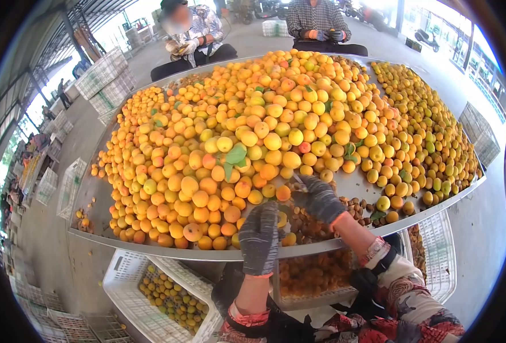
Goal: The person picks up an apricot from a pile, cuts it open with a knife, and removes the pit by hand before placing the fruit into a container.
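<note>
A large heap of orange-yellow fruit [207, 171] covers a metal table [92, 200]. My left hand [258, 237], in a dark grey glove, is at the table's near edge beside the heap, its fingers bent; what they hold, if anything, is hidden. To its right and slightly higher, my right hand [320, 199], gloved alike, has its fingers closed round a small light-coloured object [300, 180], too small to name. Between and beside the hands lie brown pits or fruit pieces [310, 226] on the table.
White crates stand below the near edge: one with greenish fruit [173, 300], one with orange-brown pieces [316, 274], another [439, 246] at the right. Across the table sit two people [198, 28] [318, 23]. Stacked crates [107, 80] stand at the left.
</note>
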A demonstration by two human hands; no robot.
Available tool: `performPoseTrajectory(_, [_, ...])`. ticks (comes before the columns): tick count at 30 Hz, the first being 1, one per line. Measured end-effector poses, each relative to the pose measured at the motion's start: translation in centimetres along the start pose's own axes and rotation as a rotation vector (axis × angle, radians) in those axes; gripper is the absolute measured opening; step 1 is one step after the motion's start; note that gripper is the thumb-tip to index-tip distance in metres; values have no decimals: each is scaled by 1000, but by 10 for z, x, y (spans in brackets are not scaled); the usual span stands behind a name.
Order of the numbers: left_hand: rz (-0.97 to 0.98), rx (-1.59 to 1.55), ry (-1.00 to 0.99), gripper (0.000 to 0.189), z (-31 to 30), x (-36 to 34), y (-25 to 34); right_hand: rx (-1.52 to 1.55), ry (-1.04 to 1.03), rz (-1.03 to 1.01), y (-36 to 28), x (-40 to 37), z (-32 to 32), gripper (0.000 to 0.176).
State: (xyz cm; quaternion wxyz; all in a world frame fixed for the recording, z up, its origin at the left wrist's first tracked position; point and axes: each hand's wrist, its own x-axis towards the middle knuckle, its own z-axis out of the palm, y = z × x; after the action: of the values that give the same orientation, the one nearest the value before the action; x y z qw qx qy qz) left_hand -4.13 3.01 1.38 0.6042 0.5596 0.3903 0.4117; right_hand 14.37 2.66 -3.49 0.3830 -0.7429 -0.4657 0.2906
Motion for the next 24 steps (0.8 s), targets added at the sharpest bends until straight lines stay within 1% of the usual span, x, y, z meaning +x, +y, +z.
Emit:
performPoseTrajectory(2, [-117, -201, 55, 20, -2, 1, 5, -367, 27, -244, -3, 9, 15, 54])
performPoseTrajectory(3, [-113, -201, 56, 20, -2, 2, 6, -380, -79, -174, -4, 13, 18, 56])
performPoseTrajectory(4, [-115, -187, 63, 21, -3, 3, 6, -379, -79, -179, -6, 16, 19, 56])
performPoseTrajectory(6, [-118, -173, 74, 21, -4, 4, 7, -408, -158, -26, -28, 12, 15, 56])
performPoseTrajectory(7, [-94, -175, 85, 24, -5, 5, 6, -407, -158, -26, -24, 12, 15, 56])
performPoseTrajectory(9, [-59, -179, 95, 27, -6, 8, 6, -207, -173, -12, -15, 16, 12, 55])
performPoseTrajectory(10, [-67, -229, 122, 26, -6, 9, 5, -209, -172, -19, -19, 12, 8, 55])
performPoseTrajectory(12, [-75, -279, 148, 26, -3, 7, 5, 406, -126, 290, -40, -10, -11, 48])
performPoseTrajectory(13, [-35, -300, 122, 29, 2, 6, 4, 588, -164, 277, -56, -25, -26, 43])
performPoseTrajectory(14, [5, -319, 95, 34, 5, 5, 4, 591, -157, 275, -60, -33, -32, 43])
performPoseTrajectory(15, [8, -317, 88, 34, 6, 5, 2, 670, -209, 249, -62, -39, -36, 41])
performPoseTrajectory(17, [35, -240, -216, 44, 6, 4, -2, 810, -323, 202, -70, -51, -40, 38])
performPoseTrajectory(18, [37, -235, -216, 44, 7, 3, -1, 815, -324, 199, -75, -56, -41, 38])
performPoseTrajectory(20, [59, -302, -180, 44, 11, 2, 3, 700, -307, 111, -85, -62, -43, 37])
performPoseTrajectory(21, [66, -295, -179, 44, 11, 2, 4, 703, -294, 78, -86, -65, -43, 41])
performPoseTrajectory(22, [51, -409, -126, 44, 11, 3, 3, 709, -297, 68, -88, -67, -45, 41])
performPoseTrajectory(23, [36, -521, -73, 44, 10, 4, 4, 517, -191, -96, -90, -69, -46, 43])
performPoseTrajectory(24, [43, -509, -72, 44, 7, 3, 4, 325, -82, -255, -89, -71, -46, 45])
